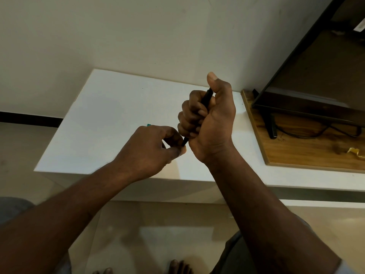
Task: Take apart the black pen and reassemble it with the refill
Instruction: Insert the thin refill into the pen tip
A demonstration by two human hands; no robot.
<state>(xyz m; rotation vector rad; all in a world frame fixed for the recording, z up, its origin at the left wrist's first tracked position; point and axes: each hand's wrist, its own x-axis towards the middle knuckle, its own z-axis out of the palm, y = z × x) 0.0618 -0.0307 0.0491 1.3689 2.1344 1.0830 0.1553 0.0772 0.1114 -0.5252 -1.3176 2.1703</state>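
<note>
**Fingers [190, 115] of both hands hold the black pen**

Fingers of the right hand [213, 123] are curled tight in a fist around the black pen [207, 96]. The thumb sticks up past the top of the fist. The pen stands almost upright and leans a little to the right. Its top end pokes out beside the thumb, and its thin bottom tip pokes out under the fist. Most of the pen is hidden inside the hand.

The left hand [150, 149] is just beside the right one, a bit lower. Its thumb and first finger are pressed together on the bottom tip of the pen, like a small pinch. The other fingers of that hand are bent in toward the palm. I cannot tell if the pen parts are joined or loose, because the hands cover the place where they meet.

Both hands are up in the air above a white table [110, 107]. The pen does not touch the table. A little blue-green thing [148, 125] peeks out from behind the left hand. I cannot tell what it is.

On the right end of the table lies a brown wooden board [296, 151]. A dark screen [316, 76] stands on the board on a black leg, and a black cable [316, 134] curls behind it. A small yellow scrap [353, 152] lies on the board near the edge of the picture.

Down below is a shiny pale floor [158, 224], and the person's bare toes [175, 266] show at the bottom.
</note>
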